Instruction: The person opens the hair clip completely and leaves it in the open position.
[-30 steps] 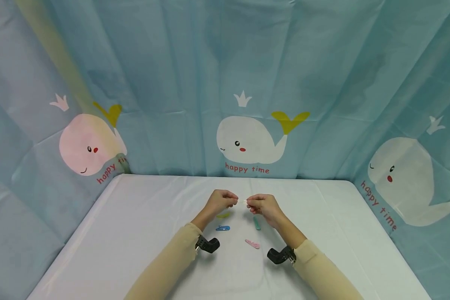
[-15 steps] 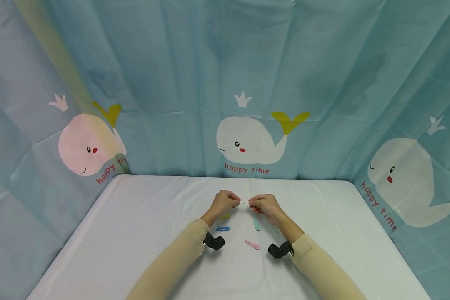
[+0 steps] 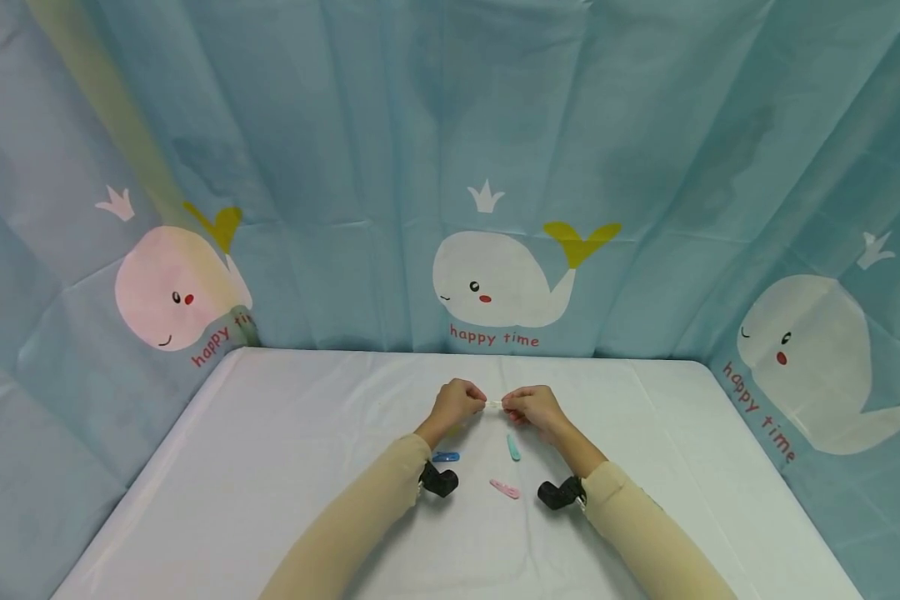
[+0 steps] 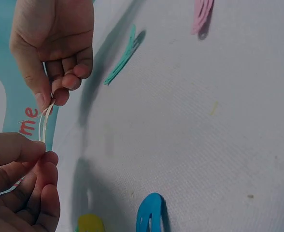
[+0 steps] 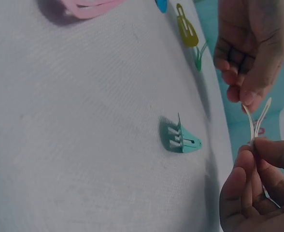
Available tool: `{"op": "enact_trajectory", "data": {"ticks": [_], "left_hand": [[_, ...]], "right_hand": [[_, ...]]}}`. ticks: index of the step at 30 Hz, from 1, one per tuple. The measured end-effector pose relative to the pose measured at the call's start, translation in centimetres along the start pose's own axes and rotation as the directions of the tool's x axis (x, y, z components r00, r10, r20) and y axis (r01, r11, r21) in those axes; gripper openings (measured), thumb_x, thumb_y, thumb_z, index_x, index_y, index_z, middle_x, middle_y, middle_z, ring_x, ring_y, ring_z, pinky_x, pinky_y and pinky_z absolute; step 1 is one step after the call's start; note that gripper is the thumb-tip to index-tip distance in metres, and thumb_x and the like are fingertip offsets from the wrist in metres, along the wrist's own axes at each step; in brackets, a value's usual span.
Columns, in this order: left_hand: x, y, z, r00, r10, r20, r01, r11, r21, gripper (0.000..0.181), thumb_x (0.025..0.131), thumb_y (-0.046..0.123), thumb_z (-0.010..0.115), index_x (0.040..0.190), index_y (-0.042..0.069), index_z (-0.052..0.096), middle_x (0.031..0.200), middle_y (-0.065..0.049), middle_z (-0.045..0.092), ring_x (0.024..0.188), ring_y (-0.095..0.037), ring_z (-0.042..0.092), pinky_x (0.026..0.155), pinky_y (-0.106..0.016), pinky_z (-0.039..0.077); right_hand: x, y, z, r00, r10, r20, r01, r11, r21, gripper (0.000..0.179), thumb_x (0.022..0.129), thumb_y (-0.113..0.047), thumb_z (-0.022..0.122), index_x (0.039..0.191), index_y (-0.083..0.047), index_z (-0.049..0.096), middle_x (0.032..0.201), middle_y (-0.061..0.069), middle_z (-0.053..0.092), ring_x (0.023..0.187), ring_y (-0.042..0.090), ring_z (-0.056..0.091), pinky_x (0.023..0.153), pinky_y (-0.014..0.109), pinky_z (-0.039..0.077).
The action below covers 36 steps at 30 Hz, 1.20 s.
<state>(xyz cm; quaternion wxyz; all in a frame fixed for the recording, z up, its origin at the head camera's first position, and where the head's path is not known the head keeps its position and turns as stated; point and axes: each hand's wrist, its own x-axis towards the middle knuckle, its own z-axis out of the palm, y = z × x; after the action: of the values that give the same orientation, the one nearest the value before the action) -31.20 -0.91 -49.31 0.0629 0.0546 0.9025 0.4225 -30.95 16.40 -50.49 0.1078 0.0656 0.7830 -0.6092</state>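
A cream snap hair clip [image 3: 493,405] spans the small gap between my two hands, raised over the table. My left hand [image 3: 455,405] pinches one end of it between thumb and fingertips. The other end is pinched by my right hand [image 3: 534,409]. In the right wrist view the clip [image 5: 251,126] is sprung apart: its two slim parts spread in a V from the right fingertips [image 5: 248,154], and the left thumb and finger hold the tip of one part. The left wrist view shows the clip [image 4: 45,123] edge-on, bowed between both pinches.
On the white table [image 3: 330,417] below lie a blue snap clip [image 3: 446,457], a teal one [image 3: 513,447] and a pink one [image 3: 505,489]. A yellow clip [image 5: 187,26] and a green clip [image 5: 198,60] lie near the left hand. A whale-print curtain [image 3: 375,292] surrounds the table.
Both hands have shifted a little to the right with the cream clip, the left one more. My left arm now covers most of the yellow clip in the head view.
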Motion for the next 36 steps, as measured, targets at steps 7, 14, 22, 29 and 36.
{"op": "enact_trajectory", "data": {"ticks": [7,14,22,29,36], "left_hand": [[-0.3,0.5,0.1,0.988,0.156,0.015,-0.156,0.967,0.203,0.005,0.084,0.005,0.068,0.081,0.006,0.072,0.076,-0.004,0.069,0.065,-0.013,0.055,0.063,-0.026,0.046],[-0.5,0.5,0.5,0.988,0.157,0.012,-0.155,0.955,0.253,0.007,0.085,0.007,0.069,0.079,0.008,0.072,0.074,-0.002,0.067,0.064,-0.012,0.051,0.063,-0.026,0.044],[-0.5,0.5,0.3,0.987,0.159,0.031,-0.161,0.949,0.272,0.005,0.087,0.007,0.068,0.082,0.007,0.071,0.079,-0.004,0.069,0.068,-0.014,0.055,0.067,-0.029,0.048],[-0.8,0.1,0.2,0.983,0.180,0.026,-0.178,0.929,0.324,0.006,0.086,0.006,0.068,0.082,0.007,0.071,0.080,-0.004,0.069,0.068,-0.014,0.057,0.068,-0.028,0.050],[-1.4,0.4,0.3,0.972,0.234,0.013,-0.228,0.932,0.283,0.005,0.086,0.007,0.067,0.083,0.008,0.071,0.080,-0.003,0.070,0.068,-0.013,0.058,0.067,-0.028,0.049]], "right_hand": [[0.2,0.3,-0.1,1.000,-0.014,-0.025,0.013,0.998,-0.061,0.012,0.086,-0.004,0.067,0.087,0.007,0.072,0.067,0.002,0.065,0.055,0.010,0.054,0.054,0.023,0.048],[0.3,0.5,0.1,0.999,-0.019,-0.036,0.015,0.995,-0.102,0.011,0.085,-0.006,0.069,0.086,0.005,0.073,0.064,0.003,0.065,0.054,0.010,0.054,0.052,0.023,0.047],[0.3,0.6,0.4,0.997,-0.039,-0.061,0.028,0.983,-0.180,0.011,0.086,-0.007,0.069,0.085,0.003,0.074,0.062,0.004,0.064,0.054,0.011,0.052,0.051,0.024,0.044],[0.2,0.8,0.5,0.997,-0.056,-0.048,0.045,0.976,-0.213,0.012,0.086,-0.008,0.068,0.084,0.002,0.074,0.062,0.001,0.063,0.055,0.010,0.053,0.052,0.024,0.044],[-0.5,0.7,0.0,0.998,-0.061,-0.030,0.053,0.976,-0.211,0.012,0.087,-0.008,0.068,0.085,0.002,0.074,0.068,0.004,0.067,0.059,0.011,0.055,0.055,0.024,0.047]]}}
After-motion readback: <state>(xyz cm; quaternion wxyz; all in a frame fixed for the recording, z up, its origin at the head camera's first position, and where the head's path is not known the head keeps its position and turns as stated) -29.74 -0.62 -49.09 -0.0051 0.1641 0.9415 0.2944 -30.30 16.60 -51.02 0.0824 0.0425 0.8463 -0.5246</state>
